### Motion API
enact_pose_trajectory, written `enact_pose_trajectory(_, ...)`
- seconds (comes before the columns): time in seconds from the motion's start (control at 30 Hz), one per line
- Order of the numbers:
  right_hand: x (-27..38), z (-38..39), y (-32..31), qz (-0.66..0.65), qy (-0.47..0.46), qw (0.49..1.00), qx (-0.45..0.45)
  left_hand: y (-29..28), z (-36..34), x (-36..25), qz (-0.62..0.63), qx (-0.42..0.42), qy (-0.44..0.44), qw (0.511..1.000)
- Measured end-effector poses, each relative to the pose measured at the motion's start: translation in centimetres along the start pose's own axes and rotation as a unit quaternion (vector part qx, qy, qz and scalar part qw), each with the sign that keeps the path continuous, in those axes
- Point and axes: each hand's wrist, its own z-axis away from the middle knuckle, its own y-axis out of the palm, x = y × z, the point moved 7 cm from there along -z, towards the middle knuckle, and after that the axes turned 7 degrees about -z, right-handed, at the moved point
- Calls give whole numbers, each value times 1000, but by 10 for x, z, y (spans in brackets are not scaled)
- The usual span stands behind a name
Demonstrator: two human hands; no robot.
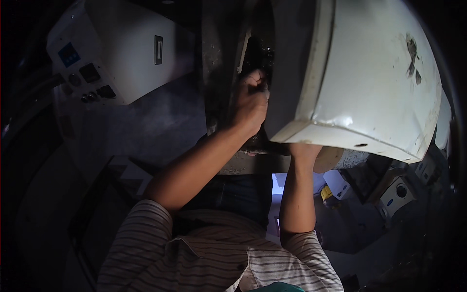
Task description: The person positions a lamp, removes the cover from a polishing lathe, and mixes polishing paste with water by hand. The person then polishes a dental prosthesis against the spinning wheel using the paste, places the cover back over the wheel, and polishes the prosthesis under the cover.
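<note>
A big white appliance casing (369, 78), dented and smudged, fills the upper right. My left hand (250, 100) is clenched in a fist at the dark gap beside the casing's grey side panel (287, 68); what it grips is too dark to tell. My right forearm rises from the lower middle and my right hand (304, 151) goes up under the casing's lower edge, mostly hidden there. A striped shirt sleeve covers both upper arms.
A white machine with a control panel, knobs and a small blue label (97, 58) stands at the upper left. Small white boxes and a yellow item (326, 192) lie on the floor at the lower right. The surroundings are dark.
</note>
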Motion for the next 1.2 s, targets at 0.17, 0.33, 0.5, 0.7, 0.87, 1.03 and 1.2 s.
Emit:
enact_pose_trajectory(0.17,13,-4,-17,-157,109,979,-65,2,19,17,70,40,-20,997)
enact_pose_trajectory(0.33,24,-16,-18,-167,32,983,-66,-4,13,34,138,37,-52,988)
enact_pose_trajectory(0.5,-2,-8,9,-136,35,989,-54,4,-5,1,65,48,21,997)
enact_pose_trajectory(0.7,5,-10,9,-163,85,979,-91,-8,-29,18,-34,-63,-48,996)
enact_pose_trajectory(0.87,-1,10,-15,-152,155,971,-96,5,25,-2,22,22,-73,997)
enact_pose_trajectory(1.03,-16,6,-4,-231,190,946,-124,1,3,12,14,63,13,998)
enact_pose_trajectory(1.2,-12,-8,2,-192,101,971,-102,4,-8,-3,22,17,11,1000)
